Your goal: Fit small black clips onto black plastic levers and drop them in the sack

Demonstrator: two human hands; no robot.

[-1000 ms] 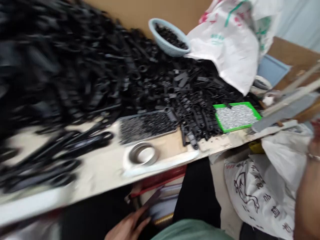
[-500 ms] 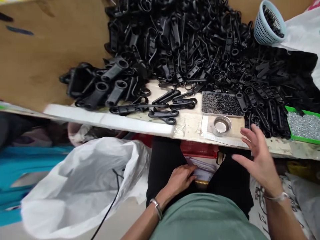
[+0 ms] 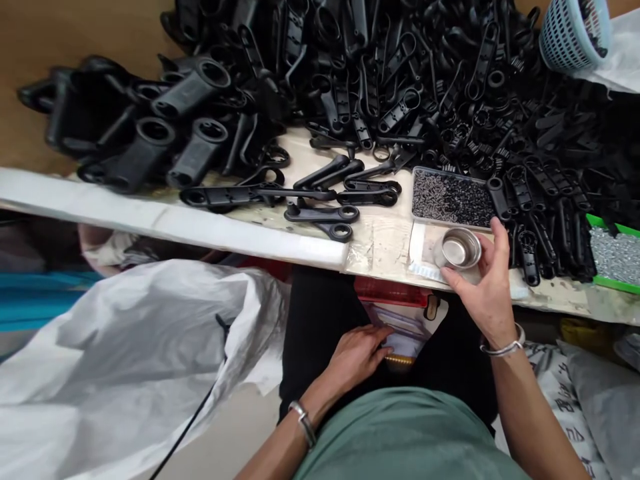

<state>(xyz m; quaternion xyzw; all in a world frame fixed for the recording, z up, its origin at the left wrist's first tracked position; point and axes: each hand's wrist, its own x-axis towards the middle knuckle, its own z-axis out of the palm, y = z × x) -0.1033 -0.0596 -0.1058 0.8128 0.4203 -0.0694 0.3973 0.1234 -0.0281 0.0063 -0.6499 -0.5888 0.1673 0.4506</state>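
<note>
My right hand (image 3: 483,287) is curled around the front and right side of a small round metal cup (image 3: 456,250), thumb at its front and fingers at its right. The cup stands near the bench edge, just in front of a clear tray (image 3: 415,210) of tiny dark pieces. My left hand (image 3: 357,353) lies on my lap with its fingers loosely stretched, holding nothing that I can see. Several black plastic crank-shaped arms (image 3: 325,213) lie on the bench left of the tray.
A large heap of black plastic parts (image 3: 345,87) covers the back of the bench. On the right are a green tray (image 3: 613,283) of small silvery pieces and a blue basket (image 3: 565,40). A white sack (image 3: 150,333) gapes open at lower left.
My right hand has moved left from beside the cup and closed around it. The left hand stays on my lap. The view has shifted closer to the bench.
</note>
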